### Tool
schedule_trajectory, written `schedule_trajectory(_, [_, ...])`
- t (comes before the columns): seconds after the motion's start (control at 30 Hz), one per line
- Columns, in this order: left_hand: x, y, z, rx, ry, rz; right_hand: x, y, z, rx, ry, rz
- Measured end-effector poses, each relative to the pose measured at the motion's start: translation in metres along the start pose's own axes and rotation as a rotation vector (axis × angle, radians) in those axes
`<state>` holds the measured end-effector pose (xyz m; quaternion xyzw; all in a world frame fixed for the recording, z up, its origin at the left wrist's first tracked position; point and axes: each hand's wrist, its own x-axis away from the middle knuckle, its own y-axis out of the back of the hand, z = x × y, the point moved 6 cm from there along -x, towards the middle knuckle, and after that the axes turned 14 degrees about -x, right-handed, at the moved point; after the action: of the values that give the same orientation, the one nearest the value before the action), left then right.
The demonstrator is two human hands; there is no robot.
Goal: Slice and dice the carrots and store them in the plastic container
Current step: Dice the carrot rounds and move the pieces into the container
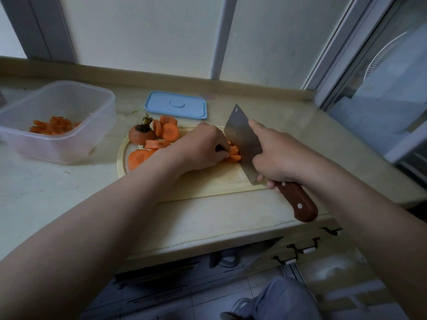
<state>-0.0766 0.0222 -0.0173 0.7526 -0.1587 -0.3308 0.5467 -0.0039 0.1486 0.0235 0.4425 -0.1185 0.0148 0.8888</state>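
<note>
KITCHEN PREP: A person dices carrots on a round board (208, 183) at a window-side tabletop (57, 192). The left hand (201, 146) pins a small stack (234, 155) of slices at the board's middle, its fingers (221, 155) curled over the pieces with the tips tucked close to the blade. The right hand (279, 158) grips the cleaver (242, 139), its fingers (271, 183) wrapped where steel meets the wooden handle (298, 199) and the forefinger laid along the flat. The edge stands on the stack's right end, touching the pieces.

More rounds (167, 130) lie at the board's far left, beside the cut-off top (141, 133). The open container (101, 116) sits well apart at the left of the tabletop, with a shallow layer of dice (54, 125) in it. Its blue lid (175, 105) lies just beyond the board.

The job appears to be partway done, with a good share of rounds not yet diced. For a clean cut, the cleaver should drop straight down with its flat riding the knuckles. The left hand should press firmly and back away leftward in even steps, so the dice come out alike. The stack is short and likely slick, and a slide or topple could bring a fingertip under the edge.
</note>
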Motion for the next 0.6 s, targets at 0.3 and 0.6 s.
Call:
schedule_trajectory(0.3, [0.002, 0.009, 0.004, 0.036, 0.045, -0.001, -0.002, 0.025, -0.007, -0.108, 0.074, -0.121])
schedule_trajectory(0.6, [-0.003, -0.009, -0.001, 0.001, 0.127, 0.27, 0.003, 0.032, -0.01, -0.183, 0.091, -0.119])
